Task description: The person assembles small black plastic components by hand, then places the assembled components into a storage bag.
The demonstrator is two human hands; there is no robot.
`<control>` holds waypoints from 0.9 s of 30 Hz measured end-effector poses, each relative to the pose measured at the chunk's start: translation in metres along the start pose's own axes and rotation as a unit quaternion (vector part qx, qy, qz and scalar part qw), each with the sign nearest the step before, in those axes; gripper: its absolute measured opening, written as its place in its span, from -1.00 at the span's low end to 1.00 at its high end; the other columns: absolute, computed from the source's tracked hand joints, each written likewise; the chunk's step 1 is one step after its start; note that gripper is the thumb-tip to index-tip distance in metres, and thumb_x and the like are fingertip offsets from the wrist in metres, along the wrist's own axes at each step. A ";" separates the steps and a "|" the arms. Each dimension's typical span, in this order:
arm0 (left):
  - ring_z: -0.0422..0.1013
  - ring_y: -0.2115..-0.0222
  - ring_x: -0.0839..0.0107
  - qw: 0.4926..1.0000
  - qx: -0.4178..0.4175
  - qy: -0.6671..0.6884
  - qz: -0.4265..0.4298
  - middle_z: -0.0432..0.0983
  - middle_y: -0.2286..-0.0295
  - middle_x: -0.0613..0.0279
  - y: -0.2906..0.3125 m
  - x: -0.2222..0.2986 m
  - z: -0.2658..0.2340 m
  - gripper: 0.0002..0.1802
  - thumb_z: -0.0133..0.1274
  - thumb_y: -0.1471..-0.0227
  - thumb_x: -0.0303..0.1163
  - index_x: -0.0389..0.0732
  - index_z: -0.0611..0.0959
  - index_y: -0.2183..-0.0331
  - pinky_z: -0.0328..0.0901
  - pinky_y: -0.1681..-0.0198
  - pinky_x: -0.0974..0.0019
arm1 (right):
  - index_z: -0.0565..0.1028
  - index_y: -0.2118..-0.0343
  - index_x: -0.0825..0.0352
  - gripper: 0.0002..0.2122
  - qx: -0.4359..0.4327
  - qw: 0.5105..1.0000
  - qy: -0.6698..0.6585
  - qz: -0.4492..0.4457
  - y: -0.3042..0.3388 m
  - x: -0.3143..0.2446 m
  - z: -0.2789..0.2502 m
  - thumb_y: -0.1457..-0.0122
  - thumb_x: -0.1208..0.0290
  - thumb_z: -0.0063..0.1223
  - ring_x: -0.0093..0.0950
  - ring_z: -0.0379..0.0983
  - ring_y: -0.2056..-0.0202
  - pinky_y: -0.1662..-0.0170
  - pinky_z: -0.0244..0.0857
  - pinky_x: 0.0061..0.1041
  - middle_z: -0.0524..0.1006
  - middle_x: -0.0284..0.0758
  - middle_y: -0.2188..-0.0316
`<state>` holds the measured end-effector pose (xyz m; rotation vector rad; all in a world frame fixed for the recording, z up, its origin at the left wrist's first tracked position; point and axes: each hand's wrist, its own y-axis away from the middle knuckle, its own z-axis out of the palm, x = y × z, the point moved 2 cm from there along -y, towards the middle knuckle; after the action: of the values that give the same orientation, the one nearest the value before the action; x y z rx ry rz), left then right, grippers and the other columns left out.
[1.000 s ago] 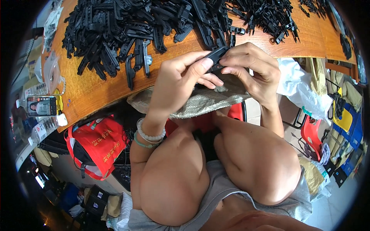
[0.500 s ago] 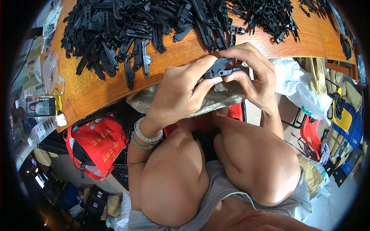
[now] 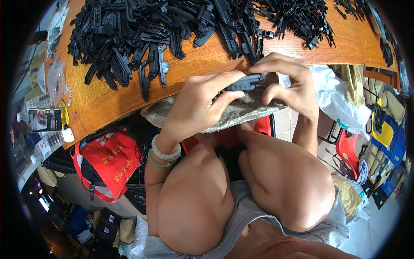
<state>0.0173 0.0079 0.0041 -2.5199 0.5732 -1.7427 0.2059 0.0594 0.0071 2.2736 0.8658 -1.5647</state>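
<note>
Plastic piece (image 3: 246, 84) sits pinched in my left grip (image 3: 196, 101), right grip (image 3: 297, 88) parted beside it (finished? unclear); loose heap (image 3: 129, 32) lies on tabletop (image 3: 99, 103).

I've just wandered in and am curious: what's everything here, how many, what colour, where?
Wooden table: one, orange-brown, top
Held part: one, black, in left hand
Loose parts: uncountable, black, on table
Phone: one, dark, left of table
Bottles: at least two, clear, beside phone
Cloth bag: one, red, left of knees
Woven sack: one, greyish, below held part
Crumpled bag: one, white, right
Bracelets: two, white and green, left wrist
Left hand: one, bare, holding part
Right hand: one, bare, open beside it
Knees: two, bare, lower centre
</note>
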 end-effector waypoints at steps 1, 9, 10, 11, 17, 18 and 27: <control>0.45 0.49 0.04 1.000 -0.001 0.002 0.001 0.49 0.46 -0.07 -0.003 0.000 0.000 -0.74 0.11 0.11 -0.49 -0.36 0.54 0.29 0.31 0.46 0.22 | 0.55 0.35 0.39 -0.83 0.046 0.998 0.028 -0.032 0.001 0.005 -0.007 0.08 0.56 0.18 -0.50 0.43 0.45 0.39 0.28 -0.57 0.51 -0.33 0.48; 0.41 0.61 0.08 0.947 0.151 -0.278 -0.059 0.46 0.59 0.04 -0.043 -0.021 0.004 -0.75 0.15 0.10 -0.32 -0.33 0.55 0.57 0.25 0.56 0.17 | 0.51 0.42 0.29 -0.83 0.151 0.932 0.320 -0.074 -0.011 0.021 -0.006 0.14 0.60 0.11 -0.30 0.30 0.27 0.23 0.20 -0.40 0.34 -0.28 0.36; 0.41 0.61 0.09 0.935 0.156 -0.314 -0.056 0.46 0.60 0.04 -0.046 -0.022 0.006 -0.73 0.17 0.12 -0.31 -0.33 0.54 0.59 0.26 0.56 0.17 | 0.50 0.43 0.29 -0.84 0.147 0.926 0.339 -0.079 -0.011 0.020 -0.006 0.15 0.60 0.11 -0.31 0.30 0.25 0.22 0.17 -0.40 0.35 -0.29 0.35; 0.42 0.62 0.12 0.940 0.176 -0.287 -0.049 0.46 0.61 0.03 -0.047 -0.022 0.007 -0.76 0.18 0.13 -0.35 -0.33 0.53 0.60 0.26 0.56 0.19 | 0.48 0.46 0.28 -0.85 0.134 0.922 0.356 -0.079 -0.010 0.020 -0.007 0.15 0.61 0.10 -0.33 0.29 0.23 0.20 0.14 -0.43 0.36 -0.30 0.31; 0.41 0.66 0.23 0.965 0.188 -0.117 -0.138 0.45 0.59 0.09 -0.018 -0.026 0.001 -0.81 0.17 0.16 -0.50 -0.35 0.47 0.58 0.26 0.57 0.32 | 0.46 0.42 0.35 -0.87 0.130 0.949 0.273 -0.085 -0.003 0.014 -0.018 0.09 0.66 0.04 -0.32 0.35 0.26 0.18 0.18 -0.42 0.43 -0.26 0.33; 0.41 0.66 0.28 0.971 0.193 -0.089 -0.111 0.45 0.56 0.09 -0.017 -0.023 0.001 -0.82 0.16 0.17 -0.55 -0.35 0.45 0.57 0.26 0.56 0.37 | 0.46 0.42 0.35 -0.87 0.132 0.948 0.279 -0.082 -0.001 0.007 -0.019 0.09 0.66 0.04 -0.32 0.35 0.26 0.18 0.18 -0.42 0.43 -0.26 0.33; 0.39 0.65 0.62 0.921 0.063 0.287 -0.256 0.46 0.63 0.25 -0.009 -0.008 -0.005 -0.74 0.03 -0.01 -0.54 -0.46 0.55 0.22 0.25 0.63 0.58 | 0.51 0.37 0.43 -0.88 0.040 0.995 -0.029 -0.092 -0.006 -0.005 0.012 0.00 0.56 0.11 -0.41 0.49 0.42 0.34 0.35 -0.54 0.53 -0.26 0.47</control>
<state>0.0127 0.0202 0.0015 -2.1691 -0.2362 -2.6201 0.1917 0.0564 0.0074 2.2456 1.0395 -1.7642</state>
